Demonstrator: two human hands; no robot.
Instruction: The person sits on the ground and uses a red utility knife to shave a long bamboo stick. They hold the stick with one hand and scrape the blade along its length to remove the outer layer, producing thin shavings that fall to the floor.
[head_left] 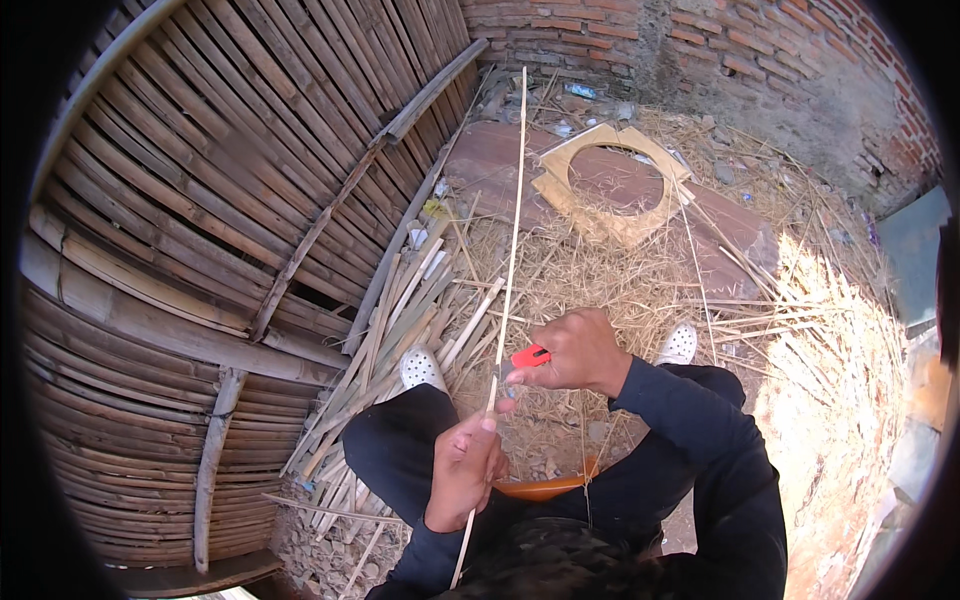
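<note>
Filling the left side, the fence (190, 200) consists of weathered slats tied to poles. The wall (760, 50) at the far end is brick, with patches of grey render. A flat brown panel (490, 165) lies on the ground before it, partly under loose shavings (570, 265). The legs (392, 440), in dark trousers, are bent with knees apart. A pile (385, 325) of split strips lies along the fence's foot, beside the left leg. On the panel rests a tan frame (557, 192) with a large round opening.

The strip (515, 225) in work is long, pale and thin; it runs from beside the left thigh, between the hands, up toward the wall. An orange item (545, 488), kind unclear, sits between the thighs. The right hand (580, 350) is closed around a knife; its thumb is close to the strip. The left hand (464, 462) grips the strip lower down, fingers curled about it. The knife (530, 356) has a red handle; its blade lies at the strip, contact not determinable.
</note>
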